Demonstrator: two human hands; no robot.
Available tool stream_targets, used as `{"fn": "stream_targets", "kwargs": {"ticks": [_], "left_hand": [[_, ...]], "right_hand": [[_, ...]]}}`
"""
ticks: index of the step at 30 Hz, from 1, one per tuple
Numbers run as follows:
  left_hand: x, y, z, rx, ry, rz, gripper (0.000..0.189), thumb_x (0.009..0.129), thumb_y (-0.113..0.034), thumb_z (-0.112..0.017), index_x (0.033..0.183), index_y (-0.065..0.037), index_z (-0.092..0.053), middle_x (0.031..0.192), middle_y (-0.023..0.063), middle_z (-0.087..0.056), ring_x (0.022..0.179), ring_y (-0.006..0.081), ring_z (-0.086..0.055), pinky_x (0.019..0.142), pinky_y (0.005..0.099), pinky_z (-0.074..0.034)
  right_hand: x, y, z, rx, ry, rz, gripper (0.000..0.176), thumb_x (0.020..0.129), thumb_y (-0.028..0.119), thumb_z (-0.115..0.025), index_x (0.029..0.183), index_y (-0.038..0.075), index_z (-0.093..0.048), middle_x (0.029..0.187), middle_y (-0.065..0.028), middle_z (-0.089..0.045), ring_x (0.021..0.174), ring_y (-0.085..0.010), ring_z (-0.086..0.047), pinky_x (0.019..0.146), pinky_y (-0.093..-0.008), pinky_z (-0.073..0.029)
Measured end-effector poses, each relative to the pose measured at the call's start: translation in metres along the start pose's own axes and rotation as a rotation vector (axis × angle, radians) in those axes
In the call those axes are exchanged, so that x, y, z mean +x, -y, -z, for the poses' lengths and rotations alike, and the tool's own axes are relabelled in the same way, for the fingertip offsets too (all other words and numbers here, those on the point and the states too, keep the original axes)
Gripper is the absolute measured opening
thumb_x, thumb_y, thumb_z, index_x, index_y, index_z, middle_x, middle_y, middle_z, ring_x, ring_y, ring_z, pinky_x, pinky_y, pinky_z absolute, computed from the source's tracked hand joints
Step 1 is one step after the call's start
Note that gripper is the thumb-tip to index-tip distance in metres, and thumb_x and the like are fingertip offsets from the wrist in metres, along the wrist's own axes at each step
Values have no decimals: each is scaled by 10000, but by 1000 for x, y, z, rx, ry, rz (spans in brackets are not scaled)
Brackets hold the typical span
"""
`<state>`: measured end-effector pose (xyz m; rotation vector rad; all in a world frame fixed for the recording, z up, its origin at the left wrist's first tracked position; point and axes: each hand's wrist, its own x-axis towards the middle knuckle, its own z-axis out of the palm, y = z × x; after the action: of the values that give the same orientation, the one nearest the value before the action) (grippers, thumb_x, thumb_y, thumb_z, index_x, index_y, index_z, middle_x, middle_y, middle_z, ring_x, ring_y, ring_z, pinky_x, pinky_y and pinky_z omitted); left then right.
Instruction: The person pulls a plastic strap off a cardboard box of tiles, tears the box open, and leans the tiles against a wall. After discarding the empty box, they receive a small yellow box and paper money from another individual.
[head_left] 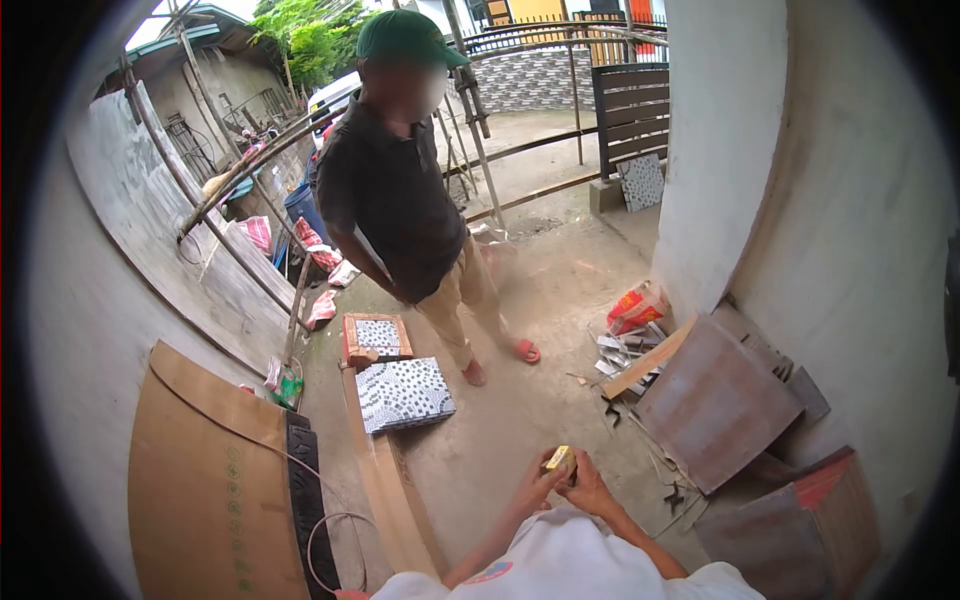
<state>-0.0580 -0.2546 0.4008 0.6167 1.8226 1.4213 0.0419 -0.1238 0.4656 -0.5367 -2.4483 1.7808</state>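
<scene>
Close to my body, at the lower middle of the head view, both hands are together around a small yellow and dark object that looks like a tape measure (561, 457). My left hand (538, 484) grips it from the left side, fingers closed. My right hand (588, 486) closes on it from the right, with the fingers partly hidden. Its lower part is covered by my hands. Beneath them is the bare concrete floor (490, 440).
A person (400, 190) in a green cap stands ahead. Patterned tiles (405, 393) lie by a long cardboard strip (385, 490) at left. Large brown tiles (718, 400) and scraps (625, 355) lie at right. A big cardboard sheet (205, 480) leans at far left.
</scene>
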Motion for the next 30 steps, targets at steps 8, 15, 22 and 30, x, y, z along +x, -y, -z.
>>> {"fn": "stream_targets", "kwargs": {"ticks": [8, 15, 22, 30], "left_hand": [[0, -98, -13, 346, -202, -182, 399, 909, -335, -637, 1160, -26, -620, 945, 160, -695, 875, 238, -671, 757, 329, -515], [-3, -102, -25, 327, -310, -177, 340, 919, -308, -621, 1078, -8, -652, 929, 177, -693, 837, 232, -673, 748, 330, -520], [-3, -62, -19, 319, -427, -227, 302, 935, -291, -598, 1033, -11, -658, 847, 148, -691, 759, 189, -649, 701, 319, -509], [-4, -100, -4, 0, -446, -62, 341, 967, -301, -536, 921, 16, -651, 751, 81, -665, 725, 155, -617, 697, 299, -488]], "right_hand": [[-11, 13, 12, 31, 10, 88, 576, 686, 123, -739, 1206, 6, -520, 1147, -212, -596, 1054, -376, -581, 915, -400, -464], [-15, 20, 10, 12, -54, 36, 739, 690, 199, -813, 1306, 4, -454, 1115, -170, -594, 941, -254, -619, 775, -356, -506], [-11, 36, 10, 81, 45, -110, 718, 686, 254, -815, 1256, -17, -472, 1066, -199, -605, 924, -296, -624, 794, -370, -502], [-5, 31, -3, 32, -41, 5, 699, 671, 300, -823, 1187, -13, -471, 1033, -231, -608, 951, -358, -631, 813, -413, -502]]}}
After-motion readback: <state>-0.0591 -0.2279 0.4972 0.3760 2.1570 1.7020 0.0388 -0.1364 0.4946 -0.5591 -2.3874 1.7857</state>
